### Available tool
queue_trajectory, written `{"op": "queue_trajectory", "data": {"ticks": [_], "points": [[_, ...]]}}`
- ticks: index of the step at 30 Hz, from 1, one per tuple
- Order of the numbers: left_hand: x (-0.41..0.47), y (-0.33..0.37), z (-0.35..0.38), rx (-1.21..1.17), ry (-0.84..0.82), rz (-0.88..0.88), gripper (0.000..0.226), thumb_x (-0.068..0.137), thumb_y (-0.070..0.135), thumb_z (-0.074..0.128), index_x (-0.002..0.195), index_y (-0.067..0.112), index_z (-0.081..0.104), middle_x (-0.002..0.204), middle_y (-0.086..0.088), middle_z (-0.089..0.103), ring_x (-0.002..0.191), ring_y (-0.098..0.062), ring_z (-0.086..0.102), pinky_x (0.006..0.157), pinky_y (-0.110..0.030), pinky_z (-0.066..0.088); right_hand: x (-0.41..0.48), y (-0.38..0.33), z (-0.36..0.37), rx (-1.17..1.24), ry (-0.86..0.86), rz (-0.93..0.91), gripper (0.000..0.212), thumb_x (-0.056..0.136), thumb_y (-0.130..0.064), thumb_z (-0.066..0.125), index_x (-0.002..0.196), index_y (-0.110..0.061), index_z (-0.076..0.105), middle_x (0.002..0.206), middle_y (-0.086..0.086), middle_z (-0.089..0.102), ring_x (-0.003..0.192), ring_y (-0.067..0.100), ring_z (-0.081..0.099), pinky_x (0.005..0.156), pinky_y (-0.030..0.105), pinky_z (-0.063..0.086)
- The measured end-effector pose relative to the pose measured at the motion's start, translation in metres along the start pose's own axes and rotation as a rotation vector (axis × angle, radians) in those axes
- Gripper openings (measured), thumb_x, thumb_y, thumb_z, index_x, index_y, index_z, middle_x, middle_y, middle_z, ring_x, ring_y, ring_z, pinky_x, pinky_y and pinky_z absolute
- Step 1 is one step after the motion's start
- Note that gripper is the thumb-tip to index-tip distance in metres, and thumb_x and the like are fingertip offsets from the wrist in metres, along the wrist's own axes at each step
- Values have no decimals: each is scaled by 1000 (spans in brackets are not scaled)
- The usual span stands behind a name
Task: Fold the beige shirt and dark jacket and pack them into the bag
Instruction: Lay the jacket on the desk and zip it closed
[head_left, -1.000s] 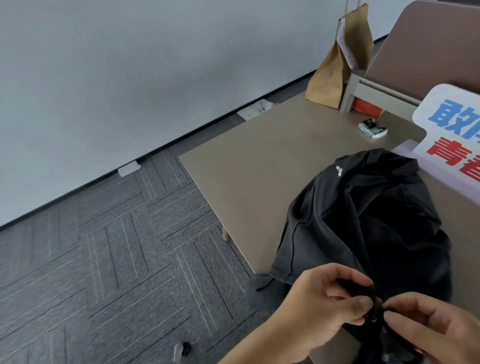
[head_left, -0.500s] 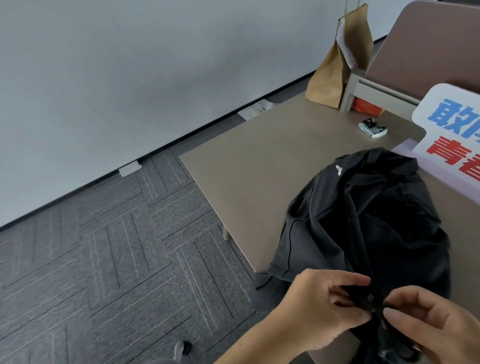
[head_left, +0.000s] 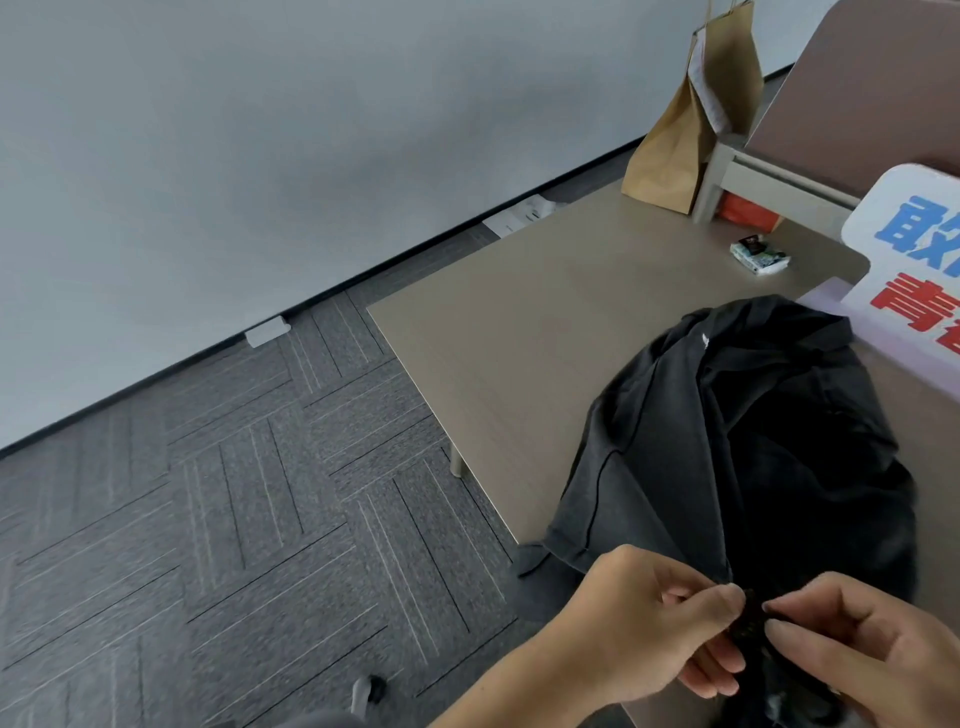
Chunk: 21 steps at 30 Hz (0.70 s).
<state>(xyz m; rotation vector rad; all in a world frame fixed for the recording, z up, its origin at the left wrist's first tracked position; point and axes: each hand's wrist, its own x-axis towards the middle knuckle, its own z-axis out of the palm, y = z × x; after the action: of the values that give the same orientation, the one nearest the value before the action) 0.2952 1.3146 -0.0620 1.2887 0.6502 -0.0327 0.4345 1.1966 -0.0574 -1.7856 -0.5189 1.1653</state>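
The dark jacket (head_left: 737, 447) lies crumpled on the beige table (head_left: 519, 322), its near edge hanging over the table's front. My left hand (head_left: 649, 623) and my right hand (head_left: 862, 644) meet at the jacket's near edge. Each pinches the dark fabric between thumb and fingers, fingertips almost touching. A brown paper bag (head_left: 685, 114) stands upright at the table's far end. No beige shirt is in view.
A white sign with blue and red characters (head_left: 914, 270) stands at the right, just behind the jacket. A small packet (head_left: 759, 254) lies near the far right. A brown partition (head_left: 872, 93) rises behind it. Grey carpet (head_left: 234, 493) lies left of the table.
Both hands stay pinched on the jacket's near edge. Their fingers have shifted slightly along the fabric. The jacket's heap has barely moved.
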Motion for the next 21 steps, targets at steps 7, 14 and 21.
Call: {"op": "queue_trajectory", "data": {"ticks": [7,14,21], "points": [[0,2,2,-16,-8,-30,25,96,28,55,74,23,65,59,6,65,55,-7,64,55,-18,54,-3,-2,2,-60,-24,-59,14,46,-9,80,58,-10,74,62,21,69,48,11,64,49,9,48],[-1,4,3,-20,-21,-45,28,97,28,53,72,23,64,61,5,64,55,-8,64,54,-18,53,-5,1,-1,-68,14,-26,78,13,-65,87,69,-12,76,67,18,72,61,23,71,58,18,54],[-1,4,4,-12,-48,-54,29,98,28,52,72,22,63,62,4,64,55,-7,63,55,-17,53,-4,-1,2,-20,44,-17,90,3,-72,81,68,-11,76,67,18,72,61,22,71,57,15,55]]}}
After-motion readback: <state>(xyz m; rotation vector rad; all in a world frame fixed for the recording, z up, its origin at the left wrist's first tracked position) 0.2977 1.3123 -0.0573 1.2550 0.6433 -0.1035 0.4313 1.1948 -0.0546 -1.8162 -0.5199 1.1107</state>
